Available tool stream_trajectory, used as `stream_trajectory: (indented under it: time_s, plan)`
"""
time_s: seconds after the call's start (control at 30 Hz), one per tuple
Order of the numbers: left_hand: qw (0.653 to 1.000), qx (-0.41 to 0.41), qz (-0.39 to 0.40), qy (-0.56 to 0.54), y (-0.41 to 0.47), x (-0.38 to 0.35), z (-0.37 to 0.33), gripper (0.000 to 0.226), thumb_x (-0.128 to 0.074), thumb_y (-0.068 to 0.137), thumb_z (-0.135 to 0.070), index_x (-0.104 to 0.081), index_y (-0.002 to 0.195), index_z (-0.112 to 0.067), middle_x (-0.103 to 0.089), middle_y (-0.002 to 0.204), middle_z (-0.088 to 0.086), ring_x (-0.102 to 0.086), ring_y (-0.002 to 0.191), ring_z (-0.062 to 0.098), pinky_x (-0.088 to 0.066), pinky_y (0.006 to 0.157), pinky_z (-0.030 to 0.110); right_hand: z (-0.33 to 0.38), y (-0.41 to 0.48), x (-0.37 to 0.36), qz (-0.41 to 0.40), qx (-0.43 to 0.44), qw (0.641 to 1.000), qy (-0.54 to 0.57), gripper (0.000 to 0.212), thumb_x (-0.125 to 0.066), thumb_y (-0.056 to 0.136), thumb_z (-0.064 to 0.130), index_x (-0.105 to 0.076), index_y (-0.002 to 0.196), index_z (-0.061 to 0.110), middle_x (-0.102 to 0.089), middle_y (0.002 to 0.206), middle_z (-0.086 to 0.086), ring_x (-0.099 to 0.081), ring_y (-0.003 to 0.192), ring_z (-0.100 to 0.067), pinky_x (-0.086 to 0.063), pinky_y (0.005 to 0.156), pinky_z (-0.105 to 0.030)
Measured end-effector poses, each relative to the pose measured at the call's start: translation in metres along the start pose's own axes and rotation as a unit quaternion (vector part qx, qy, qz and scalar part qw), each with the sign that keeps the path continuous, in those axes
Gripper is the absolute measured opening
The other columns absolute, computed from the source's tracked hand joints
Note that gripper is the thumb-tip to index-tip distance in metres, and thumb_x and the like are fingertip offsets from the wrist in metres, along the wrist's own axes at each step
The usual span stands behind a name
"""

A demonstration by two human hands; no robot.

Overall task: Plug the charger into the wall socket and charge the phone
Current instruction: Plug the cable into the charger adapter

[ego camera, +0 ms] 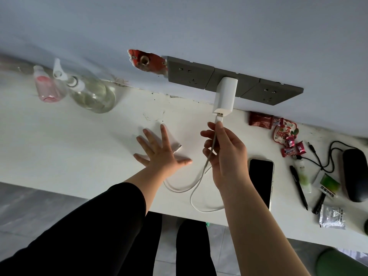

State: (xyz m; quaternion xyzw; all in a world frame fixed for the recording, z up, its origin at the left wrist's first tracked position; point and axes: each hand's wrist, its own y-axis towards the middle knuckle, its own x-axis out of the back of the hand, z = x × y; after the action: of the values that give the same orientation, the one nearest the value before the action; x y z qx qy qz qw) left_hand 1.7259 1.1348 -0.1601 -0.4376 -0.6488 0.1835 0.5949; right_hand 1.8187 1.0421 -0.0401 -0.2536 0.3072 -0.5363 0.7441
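A white charger block (226,95) sticks out of the middle grey wall socket (222,79). My right hand (223,154) pinches the USB plug (219,117) of a white cable (196,184), its tip at the charger's port. The cable loops down over the white table (79,148); its other connector (177,146) lies beside my left hand (159,150). That hand rests flat on the table with fingers spread, holding nothing. A dark phone (261,180) lies screen up just right of my right wrist.
Two more grey sockets (188,73) (271,94) flank the charger; a red hole in the wall (147,61) lies left of them. A spray bottle (89,90) and pink bottle (47,86) stand far left. Candy wrappers (282,132), pens (298,186), a black mouse (355,174) lie right.
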Motion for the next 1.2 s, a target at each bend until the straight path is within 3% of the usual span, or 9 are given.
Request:
stream_trajectory:
  time_s: [0.4,0.93,1.2]
  plan:
    - [1.0,0.002,-0.004,0.002,0.0,-0.001,0.001,0.145,-0.067,0.045,-0.079,0.048,0.125,-0.042,0.05,0.142,0.011,0.043,0.132,0.037,0.008,0.103,0.073,0.003,0.001,-0.002,-0.009,0.009,1.0,0.004,0.022,-0.057,0.096,0.026,-0.072,0.089,0.011,-0.078,0.078,-0.002,-0.066,0.065,-0.011,-0.051,0.065,-0.023]
    - [1.0,0.002,-0.003,0.005,0.001,-0.003,0.001,0.144,-0.066,0.046,-0.08,0.047,0.126,-0.04,0.05,0.142,0.012,0.043,0.132,0.038,0.008,0.103,0.073,0.007,0.007,-0.003,-0.015,0.008,1.0,-0.007,0.022,-0.056,0.096,0.023,-0.071,0.087,0.011,-0.078,0.076,-0.001,-0.067,0.066,-0.012,-0.051,0.072,-0.026]
    - [1.0,-0.001,-0.008,0.006,0.004,-0.005,0.002,0.145,-0.066,0.044,-0.08,0.048,0.125,-0.041,0.049,0.142,0.012,0.042,0.132,0.038,0.008,0.102,0.074,0.004,0.011,0.003,0.017,0.014,1.0,-0.017,0.022,-0.056,0.096,0.025,-0.072,0.088,0.012,-0.078,0.079,-0.002,-0.067,0.067,-0.012,-0.051,0.069,-0.025]
